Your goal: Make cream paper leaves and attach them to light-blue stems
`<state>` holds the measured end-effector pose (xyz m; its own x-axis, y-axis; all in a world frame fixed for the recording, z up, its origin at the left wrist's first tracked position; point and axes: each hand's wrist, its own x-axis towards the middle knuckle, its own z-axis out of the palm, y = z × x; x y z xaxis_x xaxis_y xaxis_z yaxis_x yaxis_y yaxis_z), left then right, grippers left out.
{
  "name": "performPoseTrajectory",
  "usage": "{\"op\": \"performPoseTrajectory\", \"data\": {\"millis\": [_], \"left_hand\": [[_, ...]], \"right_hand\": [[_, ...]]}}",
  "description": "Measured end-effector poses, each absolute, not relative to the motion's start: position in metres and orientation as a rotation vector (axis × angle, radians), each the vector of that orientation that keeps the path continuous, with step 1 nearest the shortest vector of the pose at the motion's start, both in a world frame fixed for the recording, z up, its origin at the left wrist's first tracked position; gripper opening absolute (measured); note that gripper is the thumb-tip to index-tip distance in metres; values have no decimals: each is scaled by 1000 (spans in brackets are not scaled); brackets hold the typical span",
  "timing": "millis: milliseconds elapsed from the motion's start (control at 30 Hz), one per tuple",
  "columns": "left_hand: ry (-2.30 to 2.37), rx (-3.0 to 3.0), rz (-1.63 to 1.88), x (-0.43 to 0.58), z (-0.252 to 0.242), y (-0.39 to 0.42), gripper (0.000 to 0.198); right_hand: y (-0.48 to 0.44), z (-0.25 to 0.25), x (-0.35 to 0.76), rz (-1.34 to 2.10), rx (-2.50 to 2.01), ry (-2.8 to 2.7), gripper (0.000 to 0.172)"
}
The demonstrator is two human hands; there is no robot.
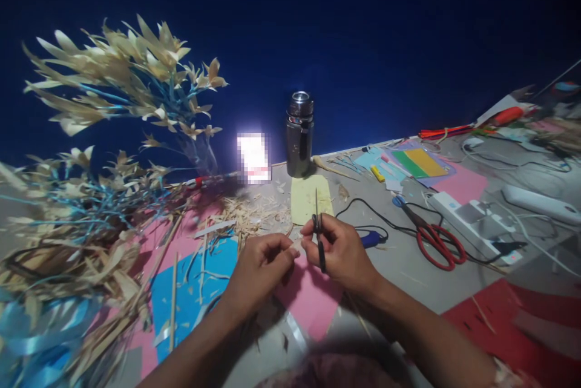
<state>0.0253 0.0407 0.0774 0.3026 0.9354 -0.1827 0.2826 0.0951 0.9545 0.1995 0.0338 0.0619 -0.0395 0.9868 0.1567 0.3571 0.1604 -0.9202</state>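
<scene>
Over a pink sheet, my two hands are close together. My right hand grips a small pair of scissors by the black handles, with the blades pointing up and away from me. The fingertips of my left hand are pinched together; what sits between them is too small to make out. Just beyond my fingers lies a pale yellow pad. A blue-handled tool with a black cord rests beside my right hand.
A dark metal flask stands behind the pad, near a bright blurred screen. Dried-husk flowers rise at left above shavings and a blue sheet. Red-handled scissors, a power strip and red paper lie right.
</scene>
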Motion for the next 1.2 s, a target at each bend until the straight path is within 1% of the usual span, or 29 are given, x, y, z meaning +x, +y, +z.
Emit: {"op": "performPoseTrajectory", "data": {"millis": [67,133,267,367,467,600,700,767,867,967,1000,1100,1200], "left_hand": [[1233,1452,743,27,75,40,30],[1247,1480,766,29,72,38,29],[1279,1479,795,31,69,35,27],[1340,1436,793,30,69,36,22],[1319,1399,761,27,70,38,16],[1213,1480,771,28,71,35,21],[1301,1646,835,30,70,33,27],[1355,1688,881,29,70,34,27],[1264,1407,798,26,65,39,23],[964,840,601,24,55,41,37],[866,670,553,25,52,41,39],[671,388,521,27,51,34,29],[591,364,562,28,61,26,24]], "right_hand": [[32,63,200,936,-1340,-1573,15],[32,62,199,930,-1347,-1624,15],[31,57,195,765,-1277,-1722,8],[30,52,195,650,-1209,-1689,13],[29,51,199,600,-1269,-1619,11],[28,52,199,644,-1274,-1656,9],[27,50,193,634,-1211,-1698,13],[26,49,190,582,-1185,-1688,14],[25,51,194,517,-1153,-1630,13],[27,56,202,473,-1040,-1644,11],[28,57,204,462,-982,-1665,12],[31,60,207,445,-811,-1700,17],[33,57,207,502,-735,-1686,17]]}}
